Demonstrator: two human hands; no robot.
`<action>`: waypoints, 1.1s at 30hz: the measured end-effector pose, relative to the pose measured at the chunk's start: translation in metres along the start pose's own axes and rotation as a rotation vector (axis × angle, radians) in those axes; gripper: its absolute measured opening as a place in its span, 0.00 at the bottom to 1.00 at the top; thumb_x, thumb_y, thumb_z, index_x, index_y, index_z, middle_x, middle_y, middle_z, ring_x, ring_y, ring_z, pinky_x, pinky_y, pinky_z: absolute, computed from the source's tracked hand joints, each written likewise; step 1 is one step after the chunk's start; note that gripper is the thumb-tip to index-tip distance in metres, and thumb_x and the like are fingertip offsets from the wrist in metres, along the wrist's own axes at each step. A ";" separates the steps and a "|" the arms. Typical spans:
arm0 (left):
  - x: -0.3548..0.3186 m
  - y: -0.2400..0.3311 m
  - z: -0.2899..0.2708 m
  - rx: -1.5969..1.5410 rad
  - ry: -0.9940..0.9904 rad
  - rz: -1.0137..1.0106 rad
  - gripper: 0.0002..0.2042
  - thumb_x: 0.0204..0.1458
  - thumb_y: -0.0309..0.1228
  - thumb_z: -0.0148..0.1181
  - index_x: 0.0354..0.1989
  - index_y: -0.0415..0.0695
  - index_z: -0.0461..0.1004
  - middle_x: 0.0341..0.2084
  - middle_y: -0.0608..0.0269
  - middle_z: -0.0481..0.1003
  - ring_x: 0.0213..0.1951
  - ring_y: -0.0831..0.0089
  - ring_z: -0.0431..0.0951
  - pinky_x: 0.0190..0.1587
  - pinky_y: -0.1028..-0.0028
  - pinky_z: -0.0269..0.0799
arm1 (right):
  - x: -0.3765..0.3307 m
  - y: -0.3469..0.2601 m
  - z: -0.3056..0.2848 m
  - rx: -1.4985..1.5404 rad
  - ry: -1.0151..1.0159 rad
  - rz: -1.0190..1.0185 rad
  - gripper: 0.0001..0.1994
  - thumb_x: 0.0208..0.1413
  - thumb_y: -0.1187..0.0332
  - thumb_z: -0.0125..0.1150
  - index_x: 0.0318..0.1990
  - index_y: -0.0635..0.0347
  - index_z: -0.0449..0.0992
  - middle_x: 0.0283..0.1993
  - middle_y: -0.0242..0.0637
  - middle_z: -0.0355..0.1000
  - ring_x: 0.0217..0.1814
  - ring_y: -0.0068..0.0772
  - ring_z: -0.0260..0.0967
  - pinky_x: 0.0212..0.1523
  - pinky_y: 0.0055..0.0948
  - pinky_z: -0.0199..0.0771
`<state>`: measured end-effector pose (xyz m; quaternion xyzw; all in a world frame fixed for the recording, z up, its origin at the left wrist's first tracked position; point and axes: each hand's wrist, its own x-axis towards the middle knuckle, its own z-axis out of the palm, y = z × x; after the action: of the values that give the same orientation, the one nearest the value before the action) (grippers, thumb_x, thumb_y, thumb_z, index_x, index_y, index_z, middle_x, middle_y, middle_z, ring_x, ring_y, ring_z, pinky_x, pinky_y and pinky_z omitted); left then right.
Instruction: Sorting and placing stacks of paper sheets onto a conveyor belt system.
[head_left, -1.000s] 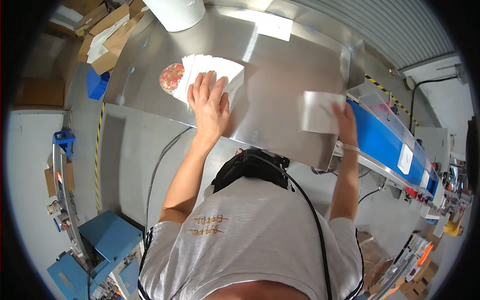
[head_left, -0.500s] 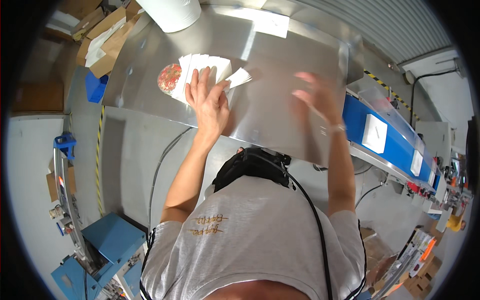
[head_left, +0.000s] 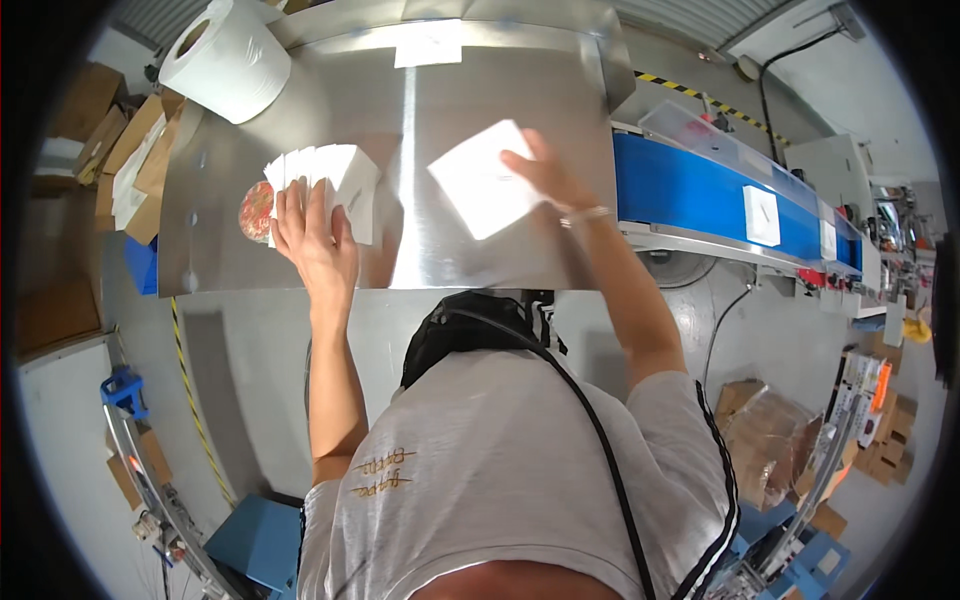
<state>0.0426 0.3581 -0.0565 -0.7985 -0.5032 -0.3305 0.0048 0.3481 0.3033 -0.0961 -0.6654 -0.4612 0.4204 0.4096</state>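
Note:
My left hand (head_left: 318, 235) lies over a fanned stack of flat white packets (head_left: 352, 185), fingers spread along its left part and thumb held apart. At the stack's left edge sits a round, red-and-pale speckled thing (head_left: 256, 212), partly covered. To the right, my right hand (head_left: 548, 175) pinches a white square packet (head_left: 478, 190) by its right corner, tilted above the metal table (head_left: 385, 100). Slight blur softens the right fingers. What the packets contain cannot be seen.
A large white paper roll (head_left: 235, 75) stands at the table's back left. One white sheet (head_left: 428, 45) lies by the back edge. On the right, a blue conveyor belt (head_left: 680, 185) carries white packets (head_left: 762, 215). Cardboard boxes (head_left: 140, 165) are at the left.
My right hand, blurred and apparently empty before, now holds a white square packet. The small fanned bundle right of my left hand no longer shows. The whole view has shifted; my left hand stays on the stack.

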 end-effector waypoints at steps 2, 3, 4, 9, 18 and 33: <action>0.000 -0.004 -0.002 -0.010 -0.005 0.012 0.19 0.51 0.25 0.56 0.54 0.46 0.72 0.58 0.50 0.63 0.64 0.51 0.56 0.65 0.49 0.43 | -0.022 0.070 -0.044 0.362 0.110 -0.100 0.25 0.63 0.59 0.52 0.60 0.67 0.60 0.50 0.45 0.71 0.51 0.35 0.69 0.62 0.32 0.61; 0.002 0.002 -0.002 -0.050 0.000 0.014 0.19 0.50 0.23 0.57 0.52 0.47 0.73 0.58 0.52 0.65 0.64 0.53 0.58 0.65 0.50 0.44 | -0.020 0.125 -0.089 0.460 0.066 -0.029 0.26 0.65 0.56 0.45 0.64 0.63 0.57 0.59 0.49 0.65 0.62 0.41 0.63 0.69 0.38 0.51; 0.001 0.003 -0.003 -0.050 0.006 0.010 0.19 0.49 0.23 0.57 0.52 0.47 0.73 0.57 0.52 0.65 0.64 0.53 0.58 0.65 0.50 0.44 | -0.029 0.137 -0.125 0.466 0.033 -0.032 0.26 0.65 0.56 0.45 0.64 0.63 0.57 0.59 0.49 0.65 0.62 0.41 0.63 0.69 0.38 0.51; -0.001 0.004 0.000 -0.043 0.005 -0.022 0.19 0.47 0.22 0.59 0.50 0.50 0.75 0.58 0.54 0.65 0.64 0.54 0.58 0.65 0.51 0.46 | -0.072 0.081 -0.192 -0.569 0.536 0.531 0.28 0.55 0.52 0.57 0.59 0.58 0.65 0.62 0.47 0.64 0.64 0.39 0.61 0.62 0.42 0.60; -0.001 0.007 -0.001 -0.105 0.048 -0.007 0.15 0.42 0.19 0.59 0.38 0.51 0.79 0.58 0.53 0.64 0.65 0.47 0.55 0.65 0.46 0.40 | 0.007 -0.024 -0.021 -0.404 -0.098 -0.412 0.25 0.49 0.66 0.67 0.57 0.51 0.69 0.57 0.34 0.68 0.59 0.33 0.66 0.56 0.33 0.68; -0.001 -0.024 -0.007 0.040 0.061 -0.037 0.22 0.50 0.30 0.60 0.55 0.50 0.71 0.59 0.50 0.63 0.64 0.51 0.57 0.63 0.50 0.46 | 0.010 -0.010 0.022 0.293 -0.176 -0.050 0.22 0.61 0.61 0.57 0.57 0.65 0.65 0.48 0.34 0.70 0.50 0.20 0.65 0.51 0.24 0.67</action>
<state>0.0194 0.3664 -0.0597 -0.7783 -0.5239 -0.3447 0.0302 0.3267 0.3186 -0.0951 -0.5475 -0.4454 0.5295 0.4707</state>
